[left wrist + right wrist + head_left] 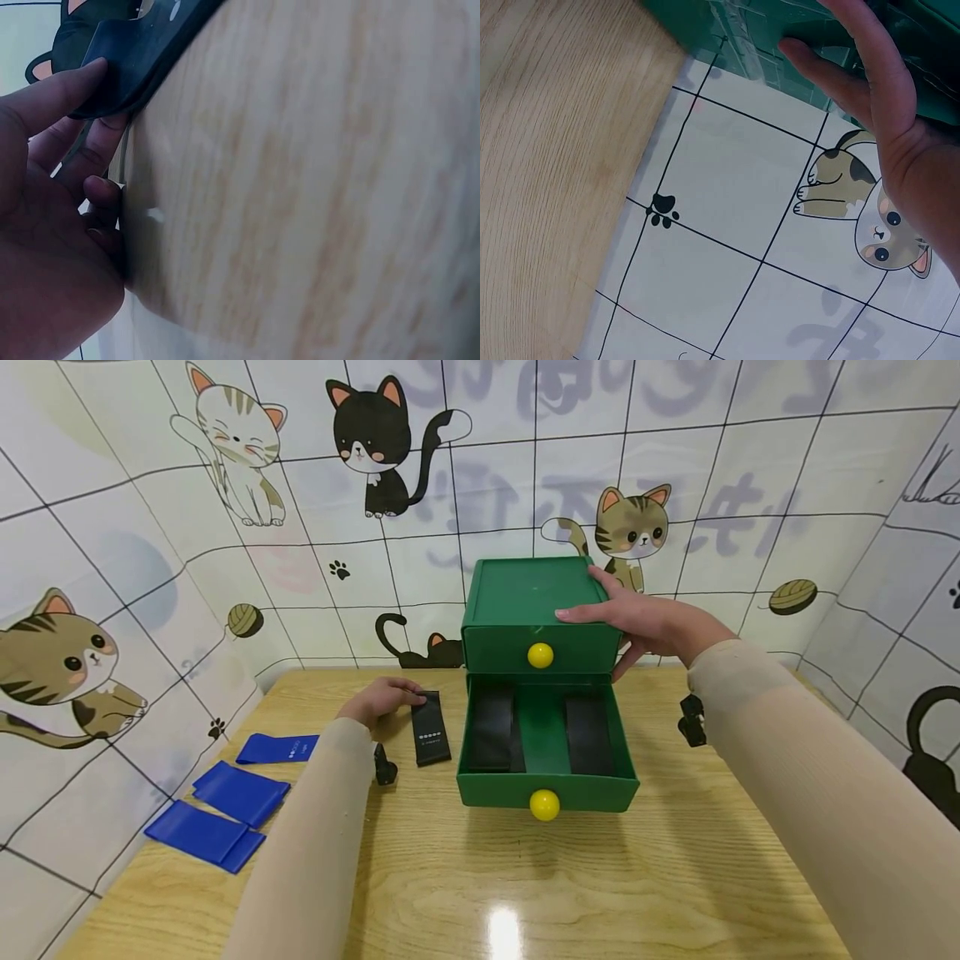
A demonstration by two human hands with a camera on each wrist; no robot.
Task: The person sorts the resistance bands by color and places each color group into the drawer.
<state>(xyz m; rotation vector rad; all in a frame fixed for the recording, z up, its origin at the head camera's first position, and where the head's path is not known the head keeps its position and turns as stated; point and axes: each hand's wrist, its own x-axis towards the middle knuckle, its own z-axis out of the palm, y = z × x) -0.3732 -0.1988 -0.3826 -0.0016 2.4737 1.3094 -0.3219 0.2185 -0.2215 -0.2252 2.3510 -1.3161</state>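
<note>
My left hand (382,697) pinches the far end of a black flat resistance band (429,731) on the table, its printed dots facing up. In the left wrist view the thumb lies on top of the band (124,64), with fingers beneath. My right hand (637,614) rests with spread, fairly straight fingers on the top and right side of a green two-drawer box (532,589). The lower drawer (502,792) is pulled out and holds black bands (491,727) at its left and right sides. The upper drawer (495,652) is closed.
Several blue folded bands (240,793) lie at the table's left side. Yellow round knobs (544,805) stick out from the drawers. A cat-patterned wall covering (495,468) stands behind and beside the wooden table (585,893).
</note>
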